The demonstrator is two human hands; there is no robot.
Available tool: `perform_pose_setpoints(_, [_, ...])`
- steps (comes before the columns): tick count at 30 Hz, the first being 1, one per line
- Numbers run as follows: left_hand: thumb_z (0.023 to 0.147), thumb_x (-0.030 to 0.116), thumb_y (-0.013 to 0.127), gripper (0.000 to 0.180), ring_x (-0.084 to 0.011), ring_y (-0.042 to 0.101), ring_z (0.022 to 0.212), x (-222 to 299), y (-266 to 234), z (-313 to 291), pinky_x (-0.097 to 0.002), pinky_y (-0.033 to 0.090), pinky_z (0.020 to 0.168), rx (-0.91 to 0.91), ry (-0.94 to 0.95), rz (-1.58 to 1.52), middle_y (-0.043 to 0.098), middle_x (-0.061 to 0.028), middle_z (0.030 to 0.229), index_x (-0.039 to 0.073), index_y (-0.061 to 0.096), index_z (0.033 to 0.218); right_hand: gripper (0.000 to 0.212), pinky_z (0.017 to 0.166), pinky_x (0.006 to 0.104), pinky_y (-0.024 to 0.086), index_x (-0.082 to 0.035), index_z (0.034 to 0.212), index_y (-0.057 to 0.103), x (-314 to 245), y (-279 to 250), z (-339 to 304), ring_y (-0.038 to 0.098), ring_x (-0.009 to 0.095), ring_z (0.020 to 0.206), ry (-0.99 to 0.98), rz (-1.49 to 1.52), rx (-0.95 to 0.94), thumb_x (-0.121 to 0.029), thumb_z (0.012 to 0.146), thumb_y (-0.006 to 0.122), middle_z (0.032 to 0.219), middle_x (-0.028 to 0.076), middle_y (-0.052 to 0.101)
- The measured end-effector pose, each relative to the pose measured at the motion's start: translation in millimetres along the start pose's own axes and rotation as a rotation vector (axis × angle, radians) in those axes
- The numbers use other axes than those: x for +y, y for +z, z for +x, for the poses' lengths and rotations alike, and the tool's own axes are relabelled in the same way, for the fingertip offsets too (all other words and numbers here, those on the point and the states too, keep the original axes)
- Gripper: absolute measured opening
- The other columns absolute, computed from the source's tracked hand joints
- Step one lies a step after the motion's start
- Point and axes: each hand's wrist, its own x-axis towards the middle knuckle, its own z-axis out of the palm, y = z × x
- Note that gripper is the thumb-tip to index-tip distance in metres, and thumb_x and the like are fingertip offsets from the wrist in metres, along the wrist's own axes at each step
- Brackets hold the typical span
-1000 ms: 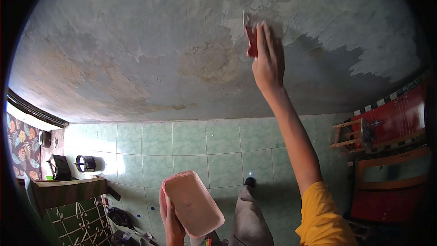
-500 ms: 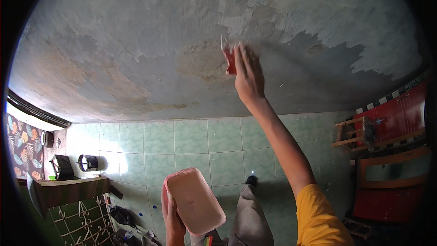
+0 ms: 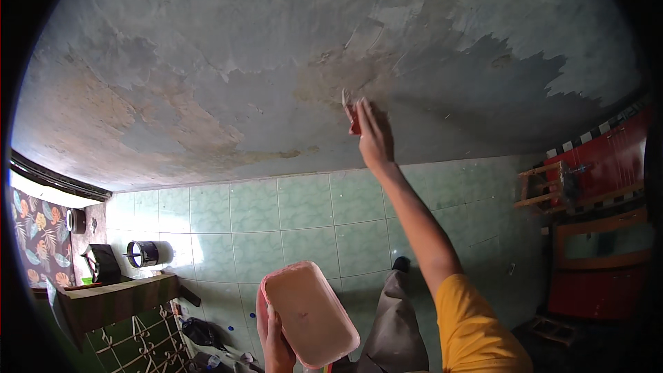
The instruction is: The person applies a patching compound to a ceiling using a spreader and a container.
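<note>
Right hand (image 3: 375,137) clamped on red-handled flat scraper (image 3: 355,126) at patchy grey plaster wall (image 3: 207,34); left hand (image 3: 277,342) grips pale-pink rectangular tray (image 3: 314,324) by its edge, presumably for easy reach

The green-tiled floor (image 3: 304,211) carries a dark pail (image 3: 143,254) near its left edge and a wooden frame (image 3: 539,201) by its far right corner; two small blue discs (image 3: 252,316) and a black bag (image 3: 200,331) lie toward its near left corner.

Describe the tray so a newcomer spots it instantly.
Start at the green tiled floor below the grey wall. In the picture's lower middle, the left hand holds a round-cornered rectangular tray, pale pink, unlike the dark round container farther left.
</note>
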Motion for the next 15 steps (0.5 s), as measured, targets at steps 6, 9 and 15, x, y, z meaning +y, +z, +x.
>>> perform_pose_setpoints(6, [0.109, 0.035, 0.055, 0.063, -0.0219, 0.057, 0.129, 30, -30, 9, -0.0374, 0.052, 0.101, -0.010, 0.035, 0.038, 0.054, -0.0134, 0.145, 0.004, 0.033, 0.159, 0.068, 0.115, 0.0497, 0.039, -0.005, 0.152, 0.051, -44, -98, 137, 0.052, 0.040, 0.137, -0.065, -0.101, 0.299, 0.007, 0.086, 0.061, 0.153, 0.017, 0.053])
perform_pose_setpoints(9, [0.109, 0.035, 0.056, 0.064, -0.0217, 0.057, 0.129, 38, -32, 16, -0.0374, 0.052, 0.101, -0.056, 0.017, 0.056, 0.054, -0.0129, 0.145, 0.004, 0.034, 0.159, 0.062, 0.115, 0.0503, 0.040, -0.006, 0.151, 0.053, -21, -69, 125, 0.052, 0.038, 0.138, -0.095, -0.264, 0.281, 0.005, 0.090, 0.060, 0.152, 0.015, 0.054])
perform_pose_setpoints(15, [0.108, 0.036, 0.056, 0.063, -0.0210, 0.057, 0.128, 43, -34, 24, -0.0361, 0.052, 0.100, -0.018, 0.014, 0.048, 0.055, -0.0119, 0.145, 0.004, 0.036, 0.158, 0.058, 0.112, 0.0501, 0.043, -0.008, 0.150, 0.054, -28, -45, 43, 0.053, 0.039, 0.136, -0.039, -0.165, -0.022, 0.004, 0.093, 0.056, 0.151, 0.013, 0.055])
